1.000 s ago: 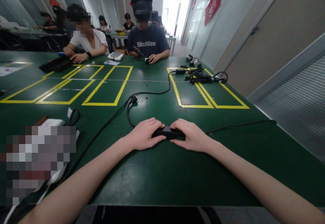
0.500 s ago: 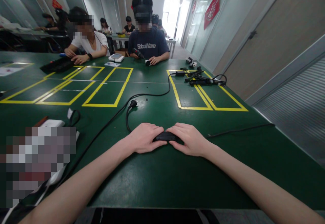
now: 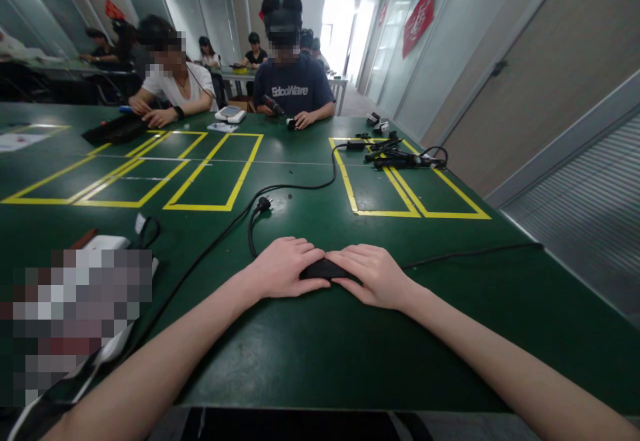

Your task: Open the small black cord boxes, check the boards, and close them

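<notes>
Block (image 3: 324, 269), black, slim and oblong

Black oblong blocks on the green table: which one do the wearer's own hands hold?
The near black block, gripped between the left hand and right hand. The far corded block, at a yellow tape outline, has no hand on it.

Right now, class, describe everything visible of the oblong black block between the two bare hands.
The oblong black block looks like plastic, its length running left to right. The left bare hand and right bare hand grip it from either side, hiding both ends. It is at or just above the green tabletop; contact is unclear.
</notes>
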Demonstrator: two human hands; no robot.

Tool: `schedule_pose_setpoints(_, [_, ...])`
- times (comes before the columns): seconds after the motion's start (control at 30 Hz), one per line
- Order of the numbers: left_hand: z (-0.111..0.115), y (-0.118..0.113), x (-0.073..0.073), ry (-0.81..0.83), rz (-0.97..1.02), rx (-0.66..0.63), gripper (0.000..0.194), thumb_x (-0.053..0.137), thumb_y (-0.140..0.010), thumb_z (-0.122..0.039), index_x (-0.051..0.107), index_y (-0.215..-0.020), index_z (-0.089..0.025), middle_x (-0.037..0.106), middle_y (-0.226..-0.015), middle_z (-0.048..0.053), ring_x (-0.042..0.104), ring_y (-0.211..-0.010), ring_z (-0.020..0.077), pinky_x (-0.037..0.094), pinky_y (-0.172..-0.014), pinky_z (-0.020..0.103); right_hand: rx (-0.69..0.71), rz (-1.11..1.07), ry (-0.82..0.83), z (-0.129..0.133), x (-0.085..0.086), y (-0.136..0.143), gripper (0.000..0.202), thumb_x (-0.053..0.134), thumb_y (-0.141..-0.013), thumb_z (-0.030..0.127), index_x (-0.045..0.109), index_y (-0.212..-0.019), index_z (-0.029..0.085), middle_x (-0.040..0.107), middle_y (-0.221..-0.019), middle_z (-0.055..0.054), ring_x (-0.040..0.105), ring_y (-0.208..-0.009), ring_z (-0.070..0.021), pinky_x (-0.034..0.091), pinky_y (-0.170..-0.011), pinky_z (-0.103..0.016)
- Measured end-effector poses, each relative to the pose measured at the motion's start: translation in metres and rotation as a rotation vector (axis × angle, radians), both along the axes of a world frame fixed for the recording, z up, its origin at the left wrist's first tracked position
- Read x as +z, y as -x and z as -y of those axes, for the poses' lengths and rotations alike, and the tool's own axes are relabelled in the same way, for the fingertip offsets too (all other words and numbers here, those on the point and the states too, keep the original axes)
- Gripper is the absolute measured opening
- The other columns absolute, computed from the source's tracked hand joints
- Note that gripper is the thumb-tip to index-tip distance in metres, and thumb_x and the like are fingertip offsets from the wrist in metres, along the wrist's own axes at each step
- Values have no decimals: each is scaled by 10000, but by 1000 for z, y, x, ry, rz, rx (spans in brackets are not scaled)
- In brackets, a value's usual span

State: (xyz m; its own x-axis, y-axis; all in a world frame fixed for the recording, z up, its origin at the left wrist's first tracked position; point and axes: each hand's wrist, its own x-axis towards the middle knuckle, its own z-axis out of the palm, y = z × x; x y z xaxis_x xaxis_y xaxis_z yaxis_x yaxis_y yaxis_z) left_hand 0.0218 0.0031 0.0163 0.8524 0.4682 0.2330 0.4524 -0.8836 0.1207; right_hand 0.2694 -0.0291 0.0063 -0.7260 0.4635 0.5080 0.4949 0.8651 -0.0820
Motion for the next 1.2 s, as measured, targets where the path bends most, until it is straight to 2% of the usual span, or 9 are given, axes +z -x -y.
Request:
schedule_pose_setpoints(0.2, [4, -1, -1, -23, 18, 52, 454, 461, -1073, -526, 666, -1186, -137, 761, -986, 124, 728, -903, 267, 525, -798, 373, -16, -57, -110, -1, -4, 0, 341, 586, -1031, 279, 655, -1340, 151, 798, -1115, -148, 781, -916, -250, 635, -772, -371])
schedule_pose_setpoints(0.33, [6, -2, -2, 83, 81, 93, 488, 508, -1038, -580, 645, -1259, -167, 760, -1079, 120, 728, -945, 260, 532, -819, 352, -4, -72, -118, 0, -9, -2, 358, 614, -1015, 239, 660, -1367, 192, 797, -1162, -132, 783, -1010, -249, 651, -844, -369])
schedule_pose_setpoints(0.5, [5, -4, 3, 359, 82, 202, 515, 423, -1056, -614, 660, -868, -197, 714, -776, 19, 670, -682, 188, 427, -615, 271, 52, -58, -205, 2, -12, -2, 326, 609, -1005, 173, 683, -1320, 215, 782, -1224, -122, 751, -1134, -255, 653, -863, -370])
schedule_pose_setpoints(0.63, [4, -4, 0, 447, 191, 212, 351, 598, -997, -549, 668, -987, -205, 733, -877, 7, 676, -750, 183, 438, -651, 268, 65, -56, -262, -2, -10, 0, 256, 609, -993, 153, 700, -1229, 194, 787, -1154, -126, 762, -1061, -250, 657, -836, -377])
schedule_pose_setpoints(0.8, [3, -1, -7, 275, 223, 181, 283, 718, -931, -471, 618, -967, -209, 694, -900, 10, 664, -822, 195, 467, -715, 287, 51, -127, 1, -4, -9, 1, 324, 655, -976, 283, 663, -1294, 219, 742, -1263, -143, 746, -1104, -257, 645, -905, -411])
schedule_pose_setpoints(0.87, [3, -1, -8, 164, 175, 145, 282, 691, -958, -475, 613, -949, -204, 678, -883, 23, 658, -845, 206, 473, -751, 307, 10, -206, 147, -3, -9, 2, 403, 692, -949, 312, 642, -1334, 205, 760, -1212, -139, 753, -1066, -256, 637, -921, -413])
schedule_pose_setpoints(0.97, [2, -1, -9, 21, 133, 109, 288, 629, -1004, -480, 636, -989, -192, 688, -920, 58, 660, -909, 226, 487, -808, 335, -95, -288, 285, -1, -9, 4, 299, 697, -939, 260, 707, -1235, 218, 787, -1084, -103, 759, -967, -241, 639, -883, -401])
schedule_pose_setpoints(1.07, [2, -1, -9, -10, 178, 97, 271, 619, -1012, -445, 651, -1100, -191, 716, -1014, 83, 665, -958, 237, 520, -833, 347, -133, -331, 302, -1, -9, 5, 223, 691, -952, 236, 740, -1170, 228, 790, -1060, -93, 757, -953, -243, 643, -867, -409])
schedule_pose_setpoints(1.2, [4, 1, -8, 98, 288, 96, 264, 616, -1003, -369, 652, -1201, -199, 735, -1099, 87, 682, -991, 230, 567, -872, 357, -57, -349, 149, -1, -10, 6, 231, 675, -976, 222, 715, -1204, 216, 792, -1082, -101, 753, -968, -248, 642, -871, -425])
